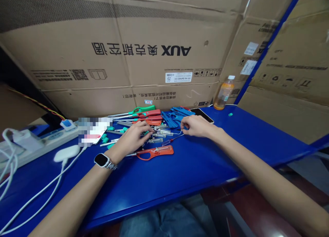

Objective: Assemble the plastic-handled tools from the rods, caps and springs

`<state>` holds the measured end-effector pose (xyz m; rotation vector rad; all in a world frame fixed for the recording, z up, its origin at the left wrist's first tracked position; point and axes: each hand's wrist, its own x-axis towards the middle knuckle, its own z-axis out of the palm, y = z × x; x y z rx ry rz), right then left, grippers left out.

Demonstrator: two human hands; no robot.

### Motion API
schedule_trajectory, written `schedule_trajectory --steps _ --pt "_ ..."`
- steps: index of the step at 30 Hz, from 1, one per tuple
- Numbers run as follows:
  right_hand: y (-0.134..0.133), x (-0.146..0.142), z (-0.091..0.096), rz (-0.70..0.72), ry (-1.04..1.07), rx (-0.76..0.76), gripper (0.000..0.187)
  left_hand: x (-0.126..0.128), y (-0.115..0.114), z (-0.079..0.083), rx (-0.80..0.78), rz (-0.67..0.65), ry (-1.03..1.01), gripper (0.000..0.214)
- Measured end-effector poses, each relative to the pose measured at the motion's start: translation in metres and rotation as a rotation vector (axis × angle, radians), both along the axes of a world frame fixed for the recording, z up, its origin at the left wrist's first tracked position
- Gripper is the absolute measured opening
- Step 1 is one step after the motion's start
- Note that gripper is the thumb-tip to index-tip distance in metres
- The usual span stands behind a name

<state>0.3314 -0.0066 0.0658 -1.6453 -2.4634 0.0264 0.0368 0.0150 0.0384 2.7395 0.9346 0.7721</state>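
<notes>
A heap of long-nosed lighter parts lies on the blue table [180, 168]: green [144, 110], red [150, 114] and orange shells, blue handle pieces [176, 116] and several clear tubes [160, 131]. One orange lighter shell [154, 152] lies alone nearest me. My left hand [135, 137], with a watch on its wrist, rests palm down on the heap, fingers curled over the clear tubes. My right hand [196, 125] is beside the blue pieces, fingertips pinched together on something small that I cannot make out.
A phone [204, 114] lies behind my right hand. An orange drink bottle [224, 93] stands at the back right against cardboard boxes [133, 48]. A white power strip [38, 141], white cables and a charger [66, 153] lie at the left.
</notes>
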Motion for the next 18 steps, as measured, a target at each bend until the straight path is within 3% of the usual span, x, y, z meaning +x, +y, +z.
schedule_trajectory --steps 4,9,14,18 --pt "-0.013 -0.002 0.006 -0.017 0.106 0.008 0.008 0.004 -0.007 0.002 -0.019 -0.026 -0.086 0.022" --pt "-0.018 -0.036 -0.007 0.108 0.325 -0.075 0.009 0.007 -0.021 0.009 -0.085 -0.058 -0.172 0.031" --pt "-0.005 -0.072 -0.018 0.222 0.411 -0.192 0.006 -0.019 -0.022 0.005 -0.238 -0.057 -0.071 0.02" --pt "0.002 -0.082 -0.02 0.286 0.526 -0.246 0.006 -0.033 -0.025 0.008 -0.305 -0.05 -0.142 0.016"
